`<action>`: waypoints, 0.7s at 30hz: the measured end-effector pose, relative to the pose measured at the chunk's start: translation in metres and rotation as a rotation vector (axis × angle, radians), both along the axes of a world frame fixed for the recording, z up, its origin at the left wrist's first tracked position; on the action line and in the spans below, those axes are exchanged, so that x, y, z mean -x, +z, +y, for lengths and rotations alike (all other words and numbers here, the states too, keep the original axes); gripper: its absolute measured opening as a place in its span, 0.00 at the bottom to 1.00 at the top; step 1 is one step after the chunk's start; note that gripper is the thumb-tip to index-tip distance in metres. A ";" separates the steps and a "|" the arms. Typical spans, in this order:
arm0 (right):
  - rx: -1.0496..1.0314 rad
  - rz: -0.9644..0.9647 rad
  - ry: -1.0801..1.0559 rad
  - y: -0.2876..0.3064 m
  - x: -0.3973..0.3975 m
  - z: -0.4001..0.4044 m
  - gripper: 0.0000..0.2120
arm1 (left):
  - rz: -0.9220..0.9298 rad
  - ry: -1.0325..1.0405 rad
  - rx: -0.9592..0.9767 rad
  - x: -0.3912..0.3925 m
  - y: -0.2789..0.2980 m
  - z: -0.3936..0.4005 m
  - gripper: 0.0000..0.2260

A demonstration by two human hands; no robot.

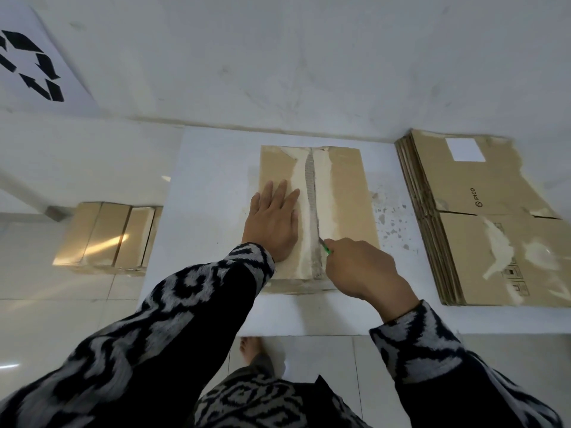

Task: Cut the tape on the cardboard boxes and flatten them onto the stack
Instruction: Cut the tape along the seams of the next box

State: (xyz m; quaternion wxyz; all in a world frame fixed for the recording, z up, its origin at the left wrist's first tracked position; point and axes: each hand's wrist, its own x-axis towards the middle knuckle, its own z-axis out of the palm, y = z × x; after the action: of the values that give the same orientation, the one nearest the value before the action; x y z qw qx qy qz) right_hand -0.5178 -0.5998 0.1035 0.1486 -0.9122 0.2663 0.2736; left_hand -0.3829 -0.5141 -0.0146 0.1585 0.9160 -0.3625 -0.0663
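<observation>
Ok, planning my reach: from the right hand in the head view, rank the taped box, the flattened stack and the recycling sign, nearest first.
From the right hand:
1. Taped box, directly under it, centre.
2. Flattened stack, to the right.
3. Recycling sign, far upper left.

A plain sorting or recycling corner indoors, floored with glossy pale tiles [77, 304] and backed by a scuffed white wall [278, 57]. Far to the upper left of the grip hangs a sheet with a black recycling symbol [29, 64]. To the grip's right lies a stack of flattened cartons [482, 223]; well to its left wait taped boxes [108, 237]. A white work surface [216, 180] lies beneath.
</observation>
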 end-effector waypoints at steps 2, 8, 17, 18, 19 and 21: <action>-0.001 -0.001 -0.007 -0.001 0.002 0.003 0.21 | -0.015 0.007 -0.047 0.007 0.004 0.006 0.23; -0.021 -0.048 -0.040 -0.003 0.009 0.008 0.21 | 0.047 -0.028 -0.018 0.043 0.000 0.028 0.25; 0.026 -0.034 -0.009 -0.008 0.022 0.018 0.19 | 0.051 -0.004 0.021 0.044 -0.003 0.027 0.23; 0.044 -0.040 -0.005 -0.008 0.024 0.018 0.18 | 0.053 0.000 0.022 0.044 -0.003 0.027 0.23; 0.059 -0.043 -0.003 -0.008 0.026 0.018 0.18 | 0.054 0.003 0.021 0.043 -0.004 0.027 0.23; 0.063 -0.051 0.000 -0.009 0.029 0.021 0.17 | 0.057 0.003 0.019 0.044 -0.005 0.027 0.23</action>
State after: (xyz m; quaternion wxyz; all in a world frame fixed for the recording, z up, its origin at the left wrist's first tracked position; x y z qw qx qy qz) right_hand -0.5472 -0.5784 0.0950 0.1265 -0.9231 0.2710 0.2418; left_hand -0.4267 -0.4868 -0.0197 0.1775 0.9128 -0.3569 -0.0887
